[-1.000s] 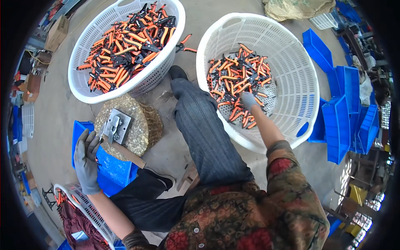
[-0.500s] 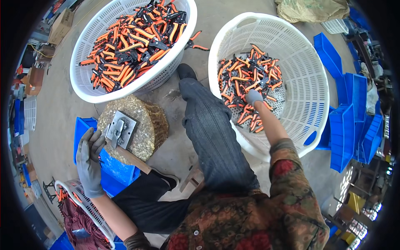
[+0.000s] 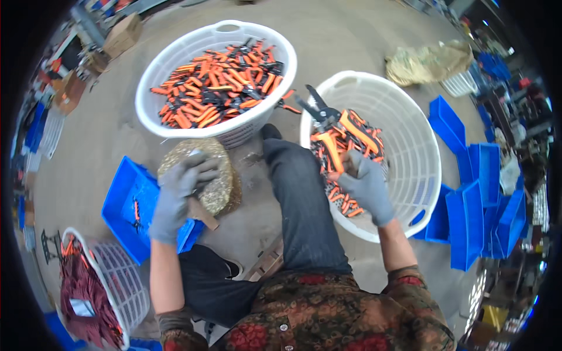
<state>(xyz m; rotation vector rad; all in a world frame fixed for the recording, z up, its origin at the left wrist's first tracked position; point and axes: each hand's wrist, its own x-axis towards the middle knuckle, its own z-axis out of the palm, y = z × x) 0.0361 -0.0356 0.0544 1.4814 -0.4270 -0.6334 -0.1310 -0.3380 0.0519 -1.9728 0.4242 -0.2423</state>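
Note:
My right hand (image 3: 366, 184), in a grey glove, grips a pair of pliers (image 3: 329, 119) by the handles. The pliers have orange-and-black handles and a black head with spread jaws, and are held above the right white basket (image 3: 418, 167). More orange-and-black pliers (image 3: 348, 206) lie inside this basket. My left hand (image 3: 186, 181), also gloved, is over the round block (image 3: 227, 186) with its fingers curled. It covers most of the block's top, and whatever is under the fingers is hidden. A wooden bar (image 3: 203, 214) sticks out beneath that hand.
Another white basket (image 3: 153, 117), heaped with orange-and-black pliers, stands beyond the block. A blue bin (image 3: 124, 199) is left of the block, near a basket (image 3: 120, 281) with dark red netting. Blue bins (image 3: 465, 228) are stacked at right, and a tan sack (image 3: 424, 63) lies behind.
My right hand has come up from the pile in the right basket with a pair of pliers. My left hand has moved right over the block, its fingers now curled. The view has shifted.

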